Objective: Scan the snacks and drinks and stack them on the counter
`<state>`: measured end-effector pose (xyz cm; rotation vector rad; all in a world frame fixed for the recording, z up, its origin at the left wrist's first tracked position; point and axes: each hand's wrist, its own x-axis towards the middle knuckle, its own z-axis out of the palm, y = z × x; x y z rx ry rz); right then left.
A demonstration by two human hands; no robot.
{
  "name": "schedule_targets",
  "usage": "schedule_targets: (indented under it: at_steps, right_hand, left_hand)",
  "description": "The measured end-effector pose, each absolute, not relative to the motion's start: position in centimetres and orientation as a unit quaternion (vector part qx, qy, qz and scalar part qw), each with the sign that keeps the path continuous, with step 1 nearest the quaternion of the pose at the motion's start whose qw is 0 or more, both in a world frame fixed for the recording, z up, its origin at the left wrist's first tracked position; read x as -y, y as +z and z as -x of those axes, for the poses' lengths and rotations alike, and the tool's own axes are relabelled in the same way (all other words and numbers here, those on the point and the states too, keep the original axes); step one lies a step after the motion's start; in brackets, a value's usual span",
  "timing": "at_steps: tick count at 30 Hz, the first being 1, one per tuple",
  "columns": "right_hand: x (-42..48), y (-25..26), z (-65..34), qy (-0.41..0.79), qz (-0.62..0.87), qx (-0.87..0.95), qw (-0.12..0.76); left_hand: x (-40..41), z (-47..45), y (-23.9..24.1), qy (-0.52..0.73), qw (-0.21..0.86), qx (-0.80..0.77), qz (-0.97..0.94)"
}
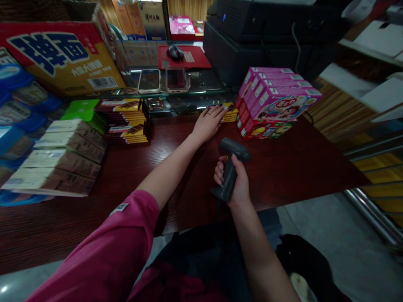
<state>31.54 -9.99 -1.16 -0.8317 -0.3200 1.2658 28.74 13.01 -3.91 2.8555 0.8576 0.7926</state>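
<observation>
Left hand: (210,122) palm down, fingers stretched forward over the left part of a small pile of chocolate bars (231,114); whether it grips any bar I cannot tell.
Right hand: (237,180) wrapped around the handle of a dark scanner (231,167), with the thumb along the near side.
Table edges: the near edge of the table (189,197) runs below both arms, in front of the person's lap; the right edge slants away past the boxes, with floor (343,226) beyond.
Back limit: a glass case (217,88) borders the table just behind the small pile.
Room at left: bare dark wood stretches from the left forearm to a taller pile of chocolate bars (135,126) and the pale cartons (59,155).
Room at right: more bare wood lies between the scanner and the right edge.
Boxes: pink boxes (277,96) sit on red boxes (267,128), just right of the small pile.
Scanner's place: over the table, nearer the person than the left hand and to its right, apart from the small pile.
Small pile's place: under and just right of the left fingers.
</observation>
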Motion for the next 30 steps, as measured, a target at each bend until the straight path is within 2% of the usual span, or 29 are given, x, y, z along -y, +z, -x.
schedule_targets:
  at_steps: [6, 11, 16, 21, 26, 30]
  right_hand:
    - [10.2, -1.1, -31.2, 0.562, 0.4, 0.168, 0.704]
    - [10.5, -0.9, -30.8, 0.572, 0.404, 0.188, 0.689]
    - [10.6, -0.7, -30.6, 0.569, 0.415, 0.195, 0.683]
    - [10.5, -0.8, -30.6, 0.564, 0.424, 0.209, 0.677]
    - [10.8, -0.4, -30.4, 0.574, 0.412, 0.215, 0.674]
    - [11.1, -0.1, -30.3, 0.581, 0.412, 0.224, 0.665]
  left_hand:
    - [-10.8, -26.0, -3.0, 0.283, 0.023, -0.342, -0.896]
    - [-7.0, -16.6, -2.1, 0.263, -0.041, -0.326, -0.907]
    - [-4.4, -5.6, -1.2, 0.274, -0.07, -0.462, -0.84]
    - [-4.6, -0.7, -1.6, 0.289, -0.072, -0.561, -0.772]
    - [-6.5, 0.3, -3.6, 0.348, -0.033, -0.502, -0.791]
    - [-5.8, -0.4, -2.9, 0.349, -0.018, -0.431, -0.832]
